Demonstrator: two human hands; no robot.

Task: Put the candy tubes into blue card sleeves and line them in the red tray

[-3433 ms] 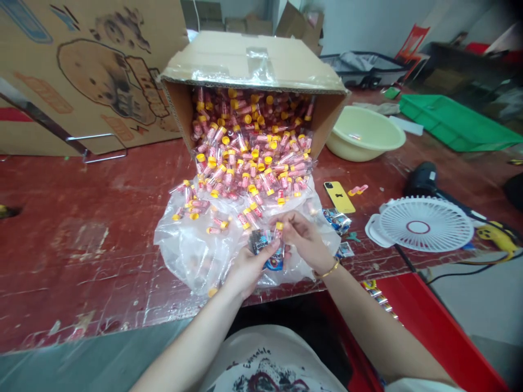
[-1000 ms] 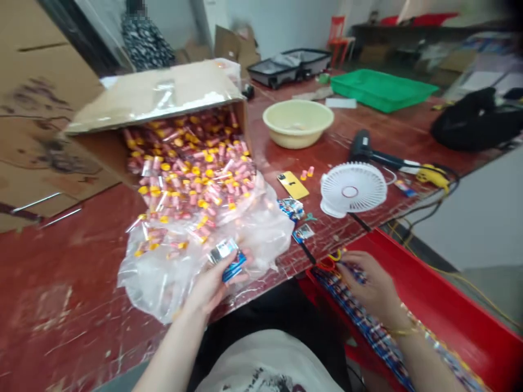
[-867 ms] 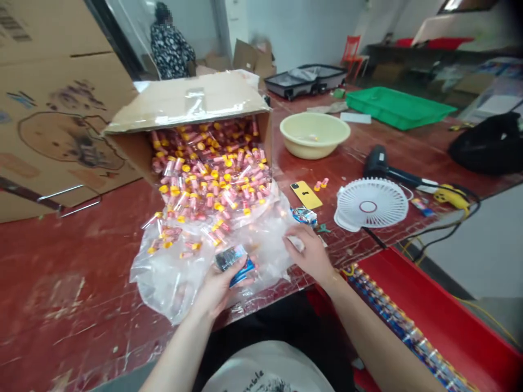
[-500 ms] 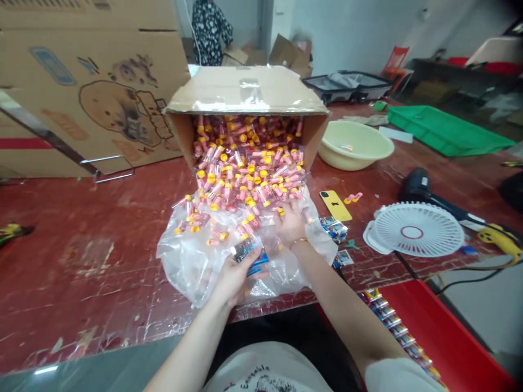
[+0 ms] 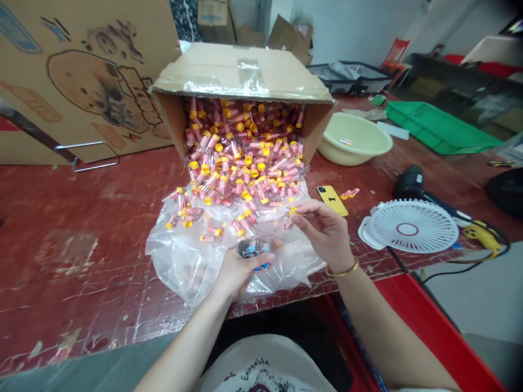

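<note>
My left hand (image 5: 239, 269) is closed around a small clear-and-blue packet (image 5: 250, 247), held low over a sheet of clear plastic (image 5: 175, 267). Pinched between the thumb and fingers of my right hand (image 5: 327, 234) is a small clear tube (image 5: 288, 220) with a yellow cap and pink contents. Just beyond both hands, a cardboard box (image 5: 245, 71) lies on its side. Many similar yellow-capped tubes (image 5: 245, 174) spill from its mouth onto the plastic, with a few loose ones (image 5: 212, 233) nearer me.
To the right are a pale yellow basin (image 5: 353, 155), a yellow phone (image 5: 333, 200), a white fan (image 5: 408, 226), a black hair dryer (image 5: 411, 184) and a green tray (image 5: 441, 130). A large printed carton (image 5: 81, 71) stands left. A red tray (image 5: 433, 321) sits below the table edge.
My right hand has drawn back from the tube pile toward the right, lifting one tube. My left hand keeps its packet in nearly the same place. The view has shifted slightly.
</note>
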